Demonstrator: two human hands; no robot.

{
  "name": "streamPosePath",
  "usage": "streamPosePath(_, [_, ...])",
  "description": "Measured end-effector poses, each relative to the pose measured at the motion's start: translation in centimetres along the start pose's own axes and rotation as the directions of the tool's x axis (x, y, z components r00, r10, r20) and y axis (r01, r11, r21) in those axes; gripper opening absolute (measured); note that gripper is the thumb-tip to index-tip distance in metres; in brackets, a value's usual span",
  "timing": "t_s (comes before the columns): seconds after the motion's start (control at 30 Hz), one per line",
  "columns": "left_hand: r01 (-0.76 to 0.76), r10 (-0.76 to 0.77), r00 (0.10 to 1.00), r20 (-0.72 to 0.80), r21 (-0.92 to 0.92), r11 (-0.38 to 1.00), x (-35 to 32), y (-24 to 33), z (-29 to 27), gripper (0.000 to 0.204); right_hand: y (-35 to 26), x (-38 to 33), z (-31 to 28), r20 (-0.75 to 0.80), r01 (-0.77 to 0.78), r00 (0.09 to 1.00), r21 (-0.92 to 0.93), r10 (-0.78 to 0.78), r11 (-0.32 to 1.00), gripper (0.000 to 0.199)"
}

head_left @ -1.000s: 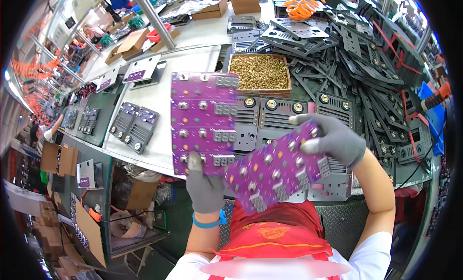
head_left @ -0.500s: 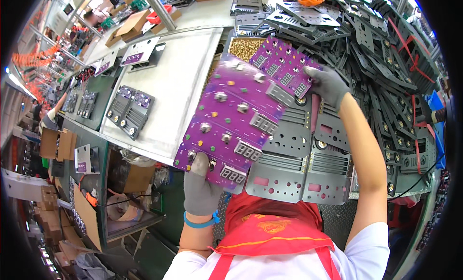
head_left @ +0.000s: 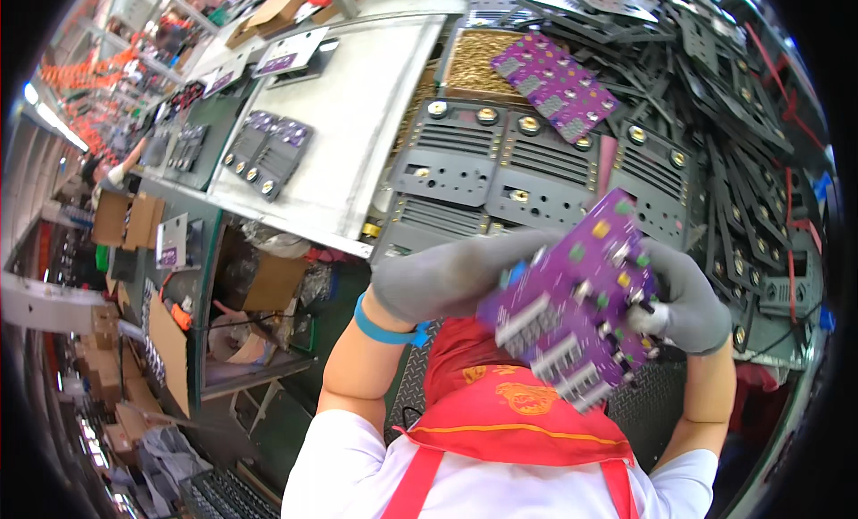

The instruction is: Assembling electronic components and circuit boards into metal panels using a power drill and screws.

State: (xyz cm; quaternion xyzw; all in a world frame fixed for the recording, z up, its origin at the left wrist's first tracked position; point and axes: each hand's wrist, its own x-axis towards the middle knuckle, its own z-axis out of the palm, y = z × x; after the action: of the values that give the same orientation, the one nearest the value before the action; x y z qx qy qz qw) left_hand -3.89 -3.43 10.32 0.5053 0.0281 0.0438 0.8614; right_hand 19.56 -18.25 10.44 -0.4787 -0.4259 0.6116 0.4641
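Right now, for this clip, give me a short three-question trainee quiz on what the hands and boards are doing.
1. True or false: both gloved hands hold the purple circuit board.
2. Where does the second purple board lie? A) across the tray of brass parts and the grey metal plates B) on the floor
3. What is on the left hand's wrist?

Key: 1 true, the right hand grips its other edge; 2 A; 3 a blue band.

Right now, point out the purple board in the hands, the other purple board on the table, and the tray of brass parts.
purple circuit board [head_left: 576,305], head view, its middle.
second purple board [head_left: 556,83], head view, its centre.
tray of brass parts [head_left: 478,63], head view, the brass heap.
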Motion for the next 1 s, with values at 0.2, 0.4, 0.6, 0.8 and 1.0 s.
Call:
streamPosePath(0.2, [-0.298,0.443,0.795,-0.414,0.368,0.880,1.1,-7.4,3.0,0.052,5.6,-1.0,3.0,-0.411,0.192,0.871,-0.218,-0.268,0.957,0.057])
streamPosePath(0.4, [-0.045,0.530,0.697,-0.483,0.709,0.704,0.0,-6.6,3.4,0.025,4.9,-1.8,1.7,-0.066,0.326,0.944,0.327,-0.322,0.887,0.130])
streamPosePath(0.6, [-0.034,0.666,0.744,0.045,0.999,-0.030,0.3,-5.3,4.7,0.045,4.1,-5.0,0.8,-0.009,0.280,0.935,-0.593,-0.354,0.755,0.044])
streamPosePath(0.8, [0.099,0.747,0.664,-0.036,0.994,-0.039,1.8,-6.9,6.2,0.046,7.2,-5.2,2.0,-0.408,0.195,0.796,-0.526,-0.447,0.828,0.049])
streamPosePath(1.0, [0.203,0.756,0.635,-0.156,0.979,0.031,1.8,-7.3,7.0,0.038,7.8,-4.0,3.6,-0.333,0.189,0.733,-0.738,-0.593,0.647,0.034])
